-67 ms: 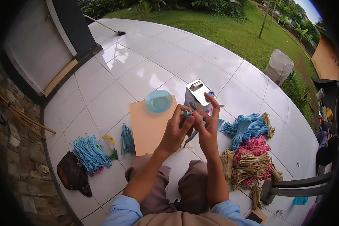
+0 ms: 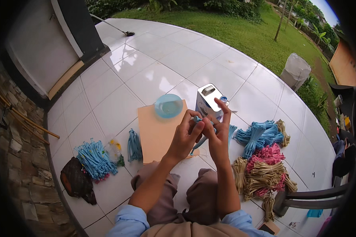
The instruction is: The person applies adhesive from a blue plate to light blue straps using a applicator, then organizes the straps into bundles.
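In front of my knees, my left hand (image 2: 183,139) and my right hand (image 2: 218,140) meet, both pinching a light blue cord (image 2: 199,144). A small piece of it shows above the left fingers, and one end dangles between the hands. My right index finger points up, off the cord. The fingers hide most of the pinched part. Just beyond the hands stands a rectangular metal can (image 2: 210,96) with a blue spout. Behind the left hand, a blue translucent bowl (image 2: 168,106) rests on the far part of a tan board (image 2: 154,134).
Blue cord bundles (image 2: 95,158) lie at left beside a dark bag (image 2: 76,180) and a clear plastic bag (image 2: 115,150). Another blue bundle (image 2: 134,146) lies by the board. To the right are piled blue, pink (image 2: 268,157) and beige bundles (image 2: 266,173), near a dark chair arm (image 2: 316,194).
The surroundings have shifted very slightly to the right in the view. Both hands keep the same pinch on the cord.
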A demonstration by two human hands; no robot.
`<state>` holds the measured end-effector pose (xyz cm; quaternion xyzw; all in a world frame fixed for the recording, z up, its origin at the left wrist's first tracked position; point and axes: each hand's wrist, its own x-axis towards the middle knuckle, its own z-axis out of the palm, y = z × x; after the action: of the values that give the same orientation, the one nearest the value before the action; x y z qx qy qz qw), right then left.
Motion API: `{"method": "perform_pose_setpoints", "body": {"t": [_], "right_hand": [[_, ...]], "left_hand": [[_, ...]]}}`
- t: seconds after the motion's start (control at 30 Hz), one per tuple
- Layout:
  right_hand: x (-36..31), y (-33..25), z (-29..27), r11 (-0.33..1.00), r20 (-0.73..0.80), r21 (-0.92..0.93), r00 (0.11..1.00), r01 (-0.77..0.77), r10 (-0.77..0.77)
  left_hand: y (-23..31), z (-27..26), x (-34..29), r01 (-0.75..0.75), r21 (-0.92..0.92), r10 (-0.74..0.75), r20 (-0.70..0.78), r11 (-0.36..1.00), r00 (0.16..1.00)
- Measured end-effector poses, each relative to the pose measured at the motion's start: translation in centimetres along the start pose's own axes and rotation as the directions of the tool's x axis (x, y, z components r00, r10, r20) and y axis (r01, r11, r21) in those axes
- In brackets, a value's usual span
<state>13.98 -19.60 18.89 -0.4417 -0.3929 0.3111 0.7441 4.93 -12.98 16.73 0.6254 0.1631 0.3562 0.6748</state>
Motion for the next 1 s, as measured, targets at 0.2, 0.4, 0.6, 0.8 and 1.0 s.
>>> {"method": "perform_pose_setpoints", "body": {"t": [0.2,0.4,0.6,0.8,1.0], "right_hand": [[0.1,0.3,1.2,0.99,0.122,0.097,0.988,-0.102,0.089],[-0.7,0.6,2.4,0.995,0.163,0.05,0.984,-0.087,0.078],[0.4,1.3,0.8,0.89,0.03,0.435,0.991,-0.133,0.133],[-0.9,3.7,-8.1,0.846,-0.328,-0.454,0.935,-0.28,0.133],[-4.8,3.4,-9.8,0.786,-0.216,-0.607,0.976,-0.117,-0.021]], "left_hand": [[0.3,-1.4,-0.9,0.03,0.052,-0.025,-0.092,0.998,0.995],[2.3,-2.0,-2.6,0.062,0.063,-0.058,-0.073,0.996,0.996],[2.7,-4.1,-3.6,0.086,-0.469,-0.123,-0.05,0.879,0.991],[1.7,-3.0,-3.1,0.058,-0.435,-0.05,0.03,0.899,0.998],[-2.4,-0.1,2.6,0.192,-0.576,-0.019,0.294,0.795,0.956]]}}
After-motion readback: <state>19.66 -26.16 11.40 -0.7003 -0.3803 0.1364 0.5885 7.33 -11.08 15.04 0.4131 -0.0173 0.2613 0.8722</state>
